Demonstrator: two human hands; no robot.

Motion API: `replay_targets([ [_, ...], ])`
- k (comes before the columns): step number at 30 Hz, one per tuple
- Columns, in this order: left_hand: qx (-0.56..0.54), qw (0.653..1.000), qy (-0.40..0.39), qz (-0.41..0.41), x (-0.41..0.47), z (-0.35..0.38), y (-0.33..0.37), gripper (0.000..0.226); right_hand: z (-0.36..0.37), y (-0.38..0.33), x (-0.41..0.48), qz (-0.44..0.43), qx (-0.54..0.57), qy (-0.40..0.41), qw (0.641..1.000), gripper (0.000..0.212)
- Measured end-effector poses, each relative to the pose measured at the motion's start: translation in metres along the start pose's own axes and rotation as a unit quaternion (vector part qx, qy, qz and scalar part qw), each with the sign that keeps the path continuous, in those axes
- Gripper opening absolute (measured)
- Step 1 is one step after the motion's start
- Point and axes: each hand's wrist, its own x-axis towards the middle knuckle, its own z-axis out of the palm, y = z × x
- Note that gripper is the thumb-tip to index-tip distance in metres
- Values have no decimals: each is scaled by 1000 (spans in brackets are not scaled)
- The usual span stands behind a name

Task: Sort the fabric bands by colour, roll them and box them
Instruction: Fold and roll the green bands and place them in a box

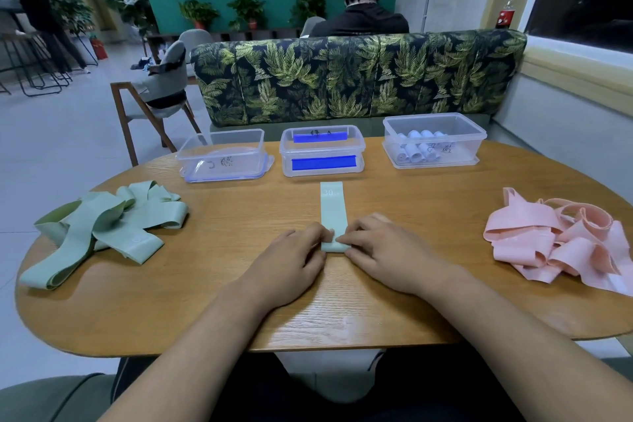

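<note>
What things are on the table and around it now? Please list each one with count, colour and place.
green band: one, pale green, table centre, near end rolled up
green band pile: several, green, table left
pink band pile: several, pink, table right
left box: one, clear, far edge
middle box: one, clear with blue strips, far edge
right box: one, clear, far edge
pale rolls: several, whitish, inside right box
table: one, wooden
sofa: one, leaf-patterned, behind table
left hand: pinches the green band's rolled end
right hand: pinches the same end
</note>
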Motion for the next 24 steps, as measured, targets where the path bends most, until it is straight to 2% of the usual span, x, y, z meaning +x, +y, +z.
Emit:
replay_targets([
  [6,-16,999,51,4,7,4,-5,21,12,5,-3,8,-11,27,1000,42],
  [10,4,998,55,0,12,3,-7,22,13,8,-7,-9,46,95,994,25],
  [13,12,998,63,-10,15,5,-10,25,12,7,-7,-20,38,88,995,25],
  [21,62,994,93,-9,22,9,-7,29,12,9,-2,26,67,83,994,28],
  [24,44,993,111,11,21,8,-4,23,13,11,0,47,79,73,993,32],
])
